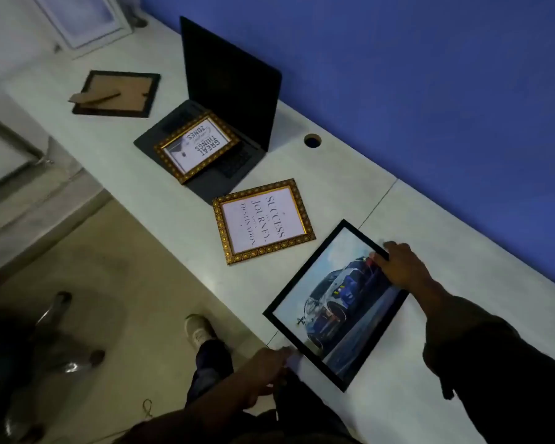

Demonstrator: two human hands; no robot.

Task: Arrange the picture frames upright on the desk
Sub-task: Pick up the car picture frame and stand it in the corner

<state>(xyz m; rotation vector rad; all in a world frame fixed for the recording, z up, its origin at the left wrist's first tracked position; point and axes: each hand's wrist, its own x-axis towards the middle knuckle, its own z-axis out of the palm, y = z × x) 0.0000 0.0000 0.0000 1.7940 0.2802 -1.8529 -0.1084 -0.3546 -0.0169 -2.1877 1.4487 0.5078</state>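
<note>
A black-framed car picture (pixel 330 306) lies near the front edge of the white desk (pixel 430 219). My right hand (pixel 398 267) grips its far edge, and my left hand (pixel 266 370) holds its near corner. A gold-framed "Success" print (pixel 263 221) lies flat beyond it. Another gold frame reading "Great things" (pixel 196 146) rests on the keyboard of an open laptop (pixel 231 91). A dark frame (pixel 117 93) lies face down at the far end, its cardboard stand showing.
A blue wall (pixel 430 75) runs along the back of the desk. A round cable hole (pixel 312 141) is in the desktop by the laptop. A white frame (pixel 84 17) leans at the far end. A chair base (pixel 61 341) and my shoe (pixel 199 328) are on the floor.
</note>
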